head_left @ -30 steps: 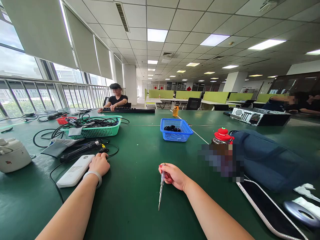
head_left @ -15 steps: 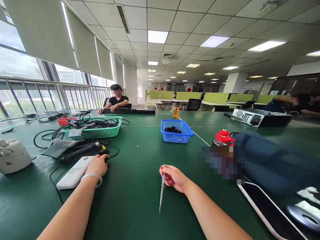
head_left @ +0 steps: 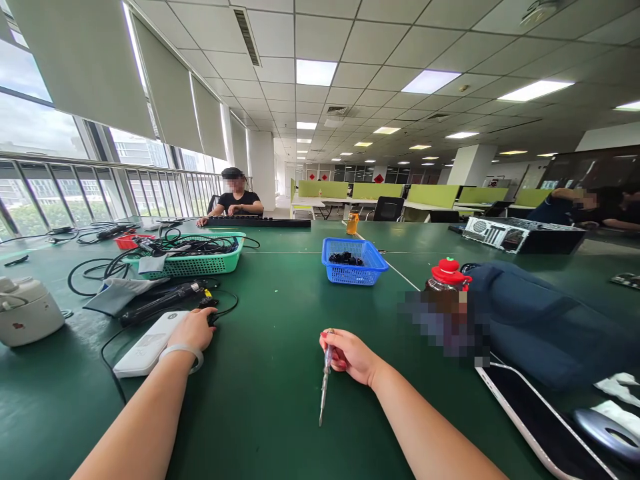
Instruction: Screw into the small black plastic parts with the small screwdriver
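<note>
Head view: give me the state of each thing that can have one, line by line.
Screwdriver: held, tip down
Right hand: closed around the screwdriver
Left hand: at the side of the white rectangular device, grip unclear
Blue basket: lidless, part-filled with black pieces
Green basket: lidless, heaped with cables
Red-lidded bottle: lid on
Touchscreen device: screen dark
Roller blinds: partly lowered
Ceiling light panels: lit

A smooth, rounded, pale grey-white band point(head_left: 186, 347) circles the left wrist point(head_left: 175, 365). Both the left forearm point(head_left: 140, 413) and right forearm point(head_left: 425, 413) are bare; the right hand point(head_left: 353, 357) has red-painted fingernails point(head_left: 323, 339).
</note>
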`<state>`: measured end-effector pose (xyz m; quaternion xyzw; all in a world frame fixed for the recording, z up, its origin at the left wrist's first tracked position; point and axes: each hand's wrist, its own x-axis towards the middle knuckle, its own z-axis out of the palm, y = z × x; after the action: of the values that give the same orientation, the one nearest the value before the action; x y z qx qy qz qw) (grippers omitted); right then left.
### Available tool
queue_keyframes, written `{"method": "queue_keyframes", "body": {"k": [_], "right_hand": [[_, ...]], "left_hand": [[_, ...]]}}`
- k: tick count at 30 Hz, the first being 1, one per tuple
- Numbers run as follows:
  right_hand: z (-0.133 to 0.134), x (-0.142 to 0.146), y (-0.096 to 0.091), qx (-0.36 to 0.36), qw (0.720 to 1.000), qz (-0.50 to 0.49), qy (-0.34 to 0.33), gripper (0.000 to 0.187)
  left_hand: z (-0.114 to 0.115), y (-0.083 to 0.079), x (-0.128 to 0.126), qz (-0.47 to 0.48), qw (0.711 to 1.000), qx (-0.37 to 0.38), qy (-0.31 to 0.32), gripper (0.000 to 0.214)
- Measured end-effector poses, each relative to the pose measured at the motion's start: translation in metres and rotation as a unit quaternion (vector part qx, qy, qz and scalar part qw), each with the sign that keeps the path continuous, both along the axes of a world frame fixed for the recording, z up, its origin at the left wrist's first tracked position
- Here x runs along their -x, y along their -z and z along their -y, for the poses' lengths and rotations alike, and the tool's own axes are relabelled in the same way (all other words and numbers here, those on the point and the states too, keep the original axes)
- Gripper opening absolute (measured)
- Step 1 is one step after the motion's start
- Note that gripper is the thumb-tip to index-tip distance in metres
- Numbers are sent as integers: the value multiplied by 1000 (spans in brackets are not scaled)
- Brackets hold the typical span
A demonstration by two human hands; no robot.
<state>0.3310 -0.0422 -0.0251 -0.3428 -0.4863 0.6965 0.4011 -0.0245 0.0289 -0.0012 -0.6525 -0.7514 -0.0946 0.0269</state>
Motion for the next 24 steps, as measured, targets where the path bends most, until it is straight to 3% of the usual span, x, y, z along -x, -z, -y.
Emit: {"method": "queue_keyframes", "body": {"k": [9,19,24], "right_hand": [[1,1,-3,1,1000,1,1,26],[1,1,-4,0,1000,5,-2,26],[1,1,-3,-1,1000,5,-1,26]], "left_hand": [[1,-1,-5,-25,999,21,4,47],[-2,1,-3,-11,999,-41,-11,41],[-3,2,-2,-2,999,-35,-20,42]]}}
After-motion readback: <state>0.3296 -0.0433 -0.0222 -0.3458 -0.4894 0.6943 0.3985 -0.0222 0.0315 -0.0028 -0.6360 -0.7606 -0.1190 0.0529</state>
